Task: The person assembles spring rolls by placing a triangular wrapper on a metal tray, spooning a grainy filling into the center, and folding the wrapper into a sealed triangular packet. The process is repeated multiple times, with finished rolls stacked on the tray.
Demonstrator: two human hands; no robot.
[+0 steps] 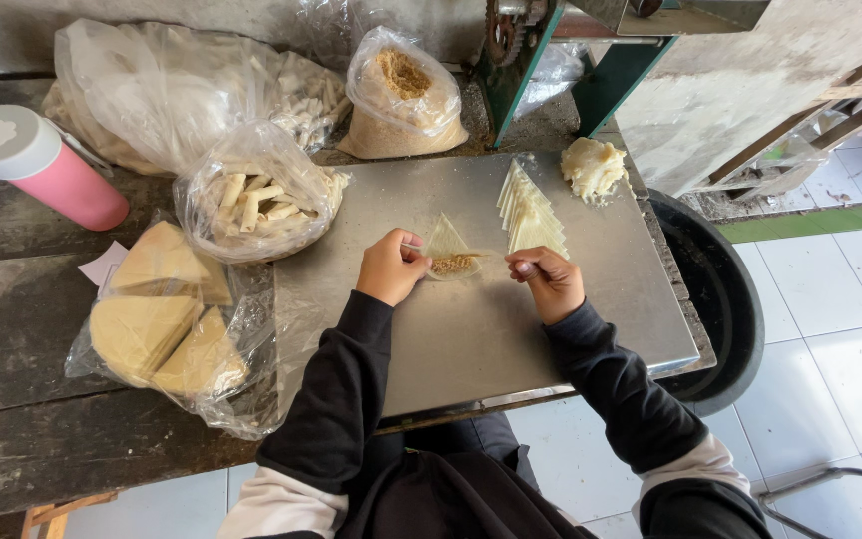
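The dark wooden tabletop point(42, 439) fills the left half of the frame, and a grey metal sheet point(511, 329) lies on it in the middle. A black round tub point(725, 299) stands at the right edge of the sheet. In the upper left lies a big clear bag point(152, 85), and below it a smaller bag of rolled sticks point(256, 195). At the lower left is a bag of folded wrappers point(157, 329). A bag of brown crumbs point(401, 95) sits at the top centre, and a pink bottle point(42, 165) lies at the far left.

In the centre, the left hand point(389, 268) pinches the left edge of a triangle wrapper point(448, 248) with brown filling on it. The right hand point(548, 279) has its grip closed on the wrapper's right tip. Just above the right hand lies a stack of triangle wrappers point(529, 212), with a lump of dough point(593, 168) near it.
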